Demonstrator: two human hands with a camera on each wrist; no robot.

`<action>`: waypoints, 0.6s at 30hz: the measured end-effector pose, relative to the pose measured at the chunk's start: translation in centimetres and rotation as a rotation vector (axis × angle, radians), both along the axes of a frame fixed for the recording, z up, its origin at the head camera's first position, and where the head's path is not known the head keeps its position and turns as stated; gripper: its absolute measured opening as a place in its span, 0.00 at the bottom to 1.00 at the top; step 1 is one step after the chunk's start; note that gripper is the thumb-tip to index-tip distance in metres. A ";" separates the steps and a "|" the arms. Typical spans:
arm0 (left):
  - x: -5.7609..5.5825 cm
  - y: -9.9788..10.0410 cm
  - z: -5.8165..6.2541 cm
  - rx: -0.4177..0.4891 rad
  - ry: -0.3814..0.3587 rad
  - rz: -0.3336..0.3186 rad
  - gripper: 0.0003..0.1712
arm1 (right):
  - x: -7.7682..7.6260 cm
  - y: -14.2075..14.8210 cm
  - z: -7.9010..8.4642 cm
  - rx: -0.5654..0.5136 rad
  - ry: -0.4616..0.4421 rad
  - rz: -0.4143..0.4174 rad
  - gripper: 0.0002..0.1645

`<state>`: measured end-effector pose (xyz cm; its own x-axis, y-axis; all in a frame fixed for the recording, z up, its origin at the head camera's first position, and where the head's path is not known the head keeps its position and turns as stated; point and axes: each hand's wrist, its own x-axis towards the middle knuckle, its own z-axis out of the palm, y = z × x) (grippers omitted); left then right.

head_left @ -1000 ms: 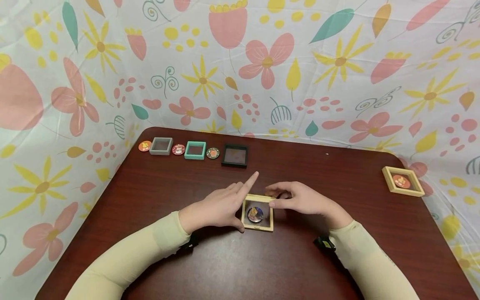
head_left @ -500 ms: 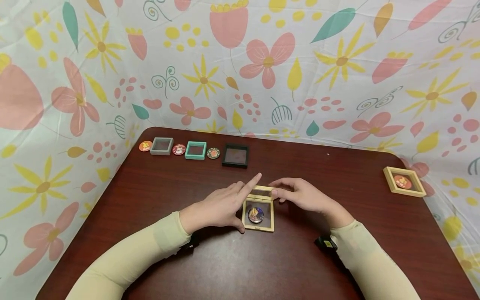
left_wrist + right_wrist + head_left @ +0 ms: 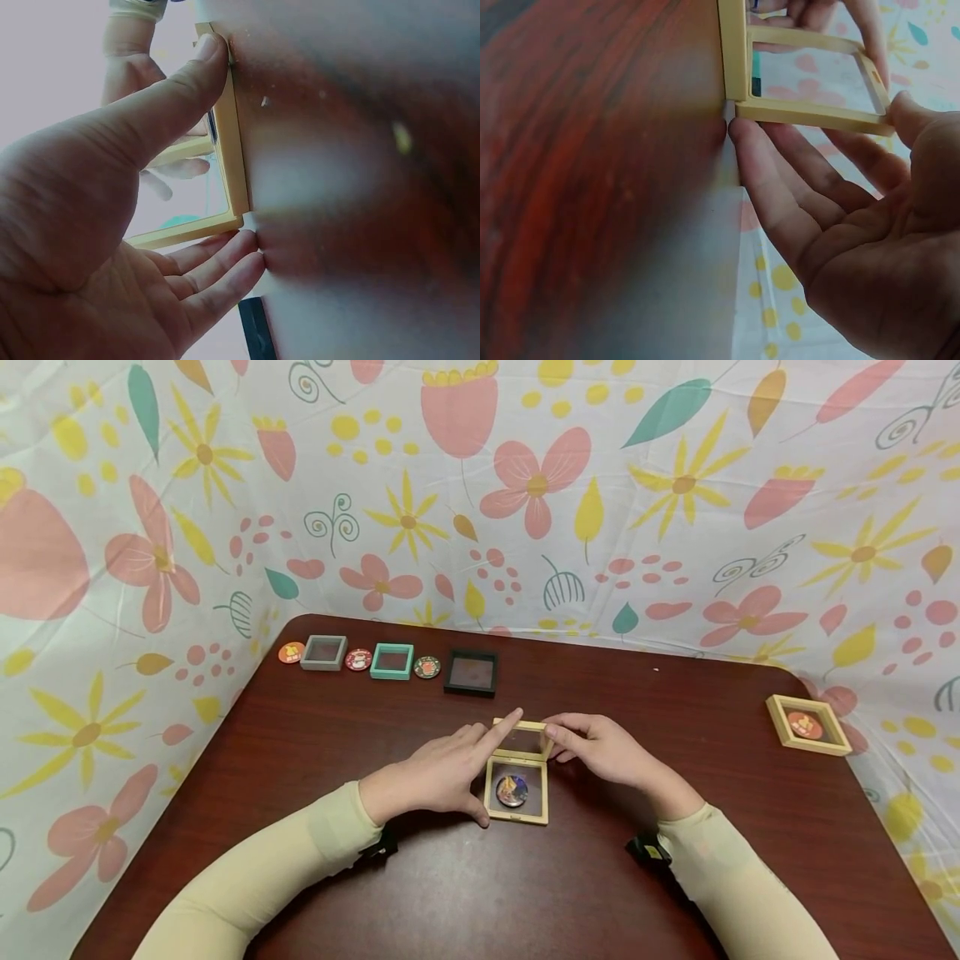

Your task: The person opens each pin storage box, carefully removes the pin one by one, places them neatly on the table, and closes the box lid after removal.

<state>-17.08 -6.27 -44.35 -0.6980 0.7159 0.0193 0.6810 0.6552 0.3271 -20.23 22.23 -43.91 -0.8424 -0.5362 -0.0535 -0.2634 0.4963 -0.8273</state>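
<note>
A pale yellow hinged display frame (image 3: 517, 818) lies at the middle of the table, its lid (image 3: 810, 116) standing up from the far edge. On the clear window of the base sits a round, dark badge (image 3: 512, 791) with a colourful picture. My left hand (image 3: 442, 768) spans the base's left side, thumb at the near corner and other fingers by the hinge end; its index finger points past the lid. My right hand (image 3: 611, 747) holds the lid's right side, thumb on the upper edge and fingers near the hinge.
Along the back left stand a black frame (image 3: 471, 692), a teal frame (image 3: 391, 674) and a grey frame (image 3: 323, 666), with round badges (image 3: 427, 667) between and beside them. Another yellow frame (image 3: 825, 747) with an orange badge (image 3: 805, 725) lies at the right edge. A flowered cloth (image 3: 600, 568) hangs behind.
The lid has swung up from lying over the base to standing upright, with my right hand moving back and up along with it. My left hand has stayed almost still.
</note>
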 end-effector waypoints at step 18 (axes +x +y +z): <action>-0.1 -0.1 0.1 0.022 -0.034 0.006 0.91 | 3.2 -0.6 1.1 0.255 0.461 0.156 0.61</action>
